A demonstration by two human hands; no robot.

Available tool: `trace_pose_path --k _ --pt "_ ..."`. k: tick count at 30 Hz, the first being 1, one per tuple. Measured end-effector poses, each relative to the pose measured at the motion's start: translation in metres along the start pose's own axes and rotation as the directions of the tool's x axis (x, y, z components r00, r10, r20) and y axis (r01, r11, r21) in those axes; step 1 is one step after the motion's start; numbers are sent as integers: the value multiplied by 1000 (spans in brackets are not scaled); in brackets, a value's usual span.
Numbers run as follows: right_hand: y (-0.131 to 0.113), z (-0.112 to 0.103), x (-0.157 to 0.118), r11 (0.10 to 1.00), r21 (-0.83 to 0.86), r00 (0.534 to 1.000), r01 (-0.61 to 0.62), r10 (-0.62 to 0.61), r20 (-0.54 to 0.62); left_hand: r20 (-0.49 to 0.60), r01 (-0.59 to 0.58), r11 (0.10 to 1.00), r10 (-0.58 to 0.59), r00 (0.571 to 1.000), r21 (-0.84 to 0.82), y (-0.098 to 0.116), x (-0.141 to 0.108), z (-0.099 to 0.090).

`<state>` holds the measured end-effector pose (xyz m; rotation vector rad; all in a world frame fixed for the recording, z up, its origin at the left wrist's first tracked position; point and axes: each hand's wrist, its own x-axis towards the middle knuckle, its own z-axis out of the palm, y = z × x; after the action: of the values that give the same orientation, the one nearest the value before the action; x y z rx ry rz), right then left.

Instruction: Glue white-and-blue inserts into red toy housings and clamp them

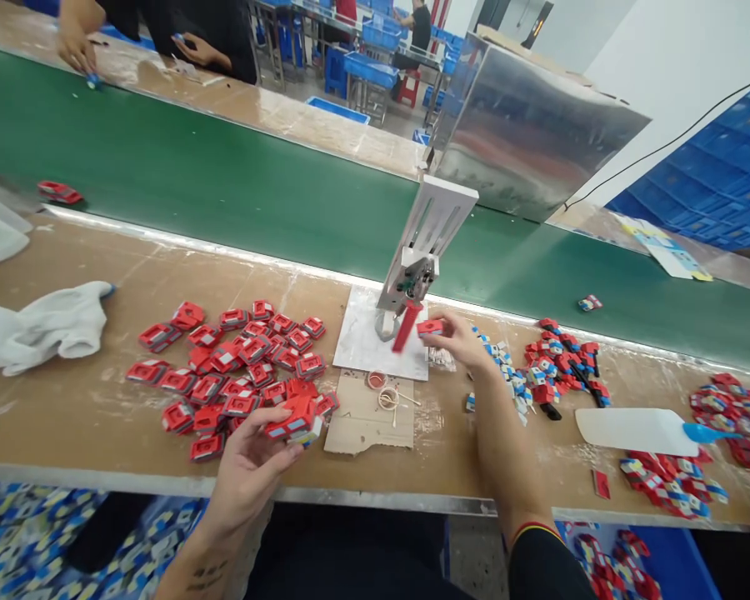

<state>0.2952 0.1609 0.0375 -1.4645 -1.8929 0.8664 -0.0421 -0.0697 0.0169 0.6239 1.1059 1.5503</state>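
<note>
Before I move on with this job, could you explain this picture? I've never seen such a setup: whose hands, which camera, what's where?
No robot here: one camera on a person's head looks forward and down at their bare hands. The left hand holds a red toy car body; the right hand holds a small red part beside a clamp stand with a red handle. On the workbench, red car shells lie left; mixed red, blue and white pieces lie right. Cardboard sits between. Behind runs a green belt, with a co-worker's hands at its far side.
</note>
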Motion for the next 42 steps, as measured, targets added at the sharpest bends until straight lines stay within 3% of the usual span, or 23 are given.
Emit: trace_pose_path --k 4,6,9,11,13,15,16,17,18,19,20,21,22,26,28,31,33,37,42 --pt "20 -63 44 968 -218 989 -125 103 -106 -36 -37 997 39 999 64 11 4 -2" --pt "23 -74 74 936 -306 983 -172 142 -118 -9 -47 992 48 999 118 14 5 -1" --pt "19 -73 102 906 -384 984 -179 157 -90 5 -79 980 80 997 182 15 3 -3" --pt "12 -70 100 902 -409 989 -142 109 -102 -11 -96 974 100 995 207 12 -2 -10" --pt "2 -69 82 909 -413 994 -62 18 -108 -6 -94 968 98 995 231 9 -6 -21" --pt "-11 -66 51 918 -394 996 50 -73 -43 21 -88 960 86 996 264 8 -8 -31" --pt "-18 -61 34 923 -366 993 121 -111 47 28 -94 954 90 996 284 8 -8 -35" --pt "-27 -55 17 926 -321 973 196 -144 180 30 -105 945 101 994 309 10 -7 -36" --pt "-36 -47 2 928 -248 919 279 -183 349 37 -120 934 115 993 337 13 -4 -35" --pt "-46 -37 -10 923 -144 814 357 -232 532 51 -144 919 134 990 366 17 0 -31" --pt "-56 -28 -19 914 -50 716 402 -279 640 76 -175 903 158 984 392 22 6 -25" --pt "-66 -19 -25 906 38 634 422 -325 702 116 -214 886 182 976 412 28 13 -16" --pt "-75 -12 -28 899 109 588 425 -365 721 176 -260 867 202 963 424 34 21 -5" --pt "-104 -13 -29 853 388 568 350 -522 636 449 -417 801 212 868 429 52 67 41" --pt "-121 -25 -26 784 522 611 335 -603 513 547 -444 782 160 822 437 52 94 60" --pt "-151 -40 -10 725 553 777 410 -596 205 641 -461 779 100 761 425 40 136 81" --pt "-170 -45 9 732 514 840 447 -541 41 680 -473 793 103 726 384 27 160 93" --pt "-184 -44 41 751 474 871 460 -485 -76 710 -477 808 106 696 346 0 190 117" --pt "-181 -45 40 764 457 880 455 -465 -98 739 -457 833 88 667 313 -26 202 137"
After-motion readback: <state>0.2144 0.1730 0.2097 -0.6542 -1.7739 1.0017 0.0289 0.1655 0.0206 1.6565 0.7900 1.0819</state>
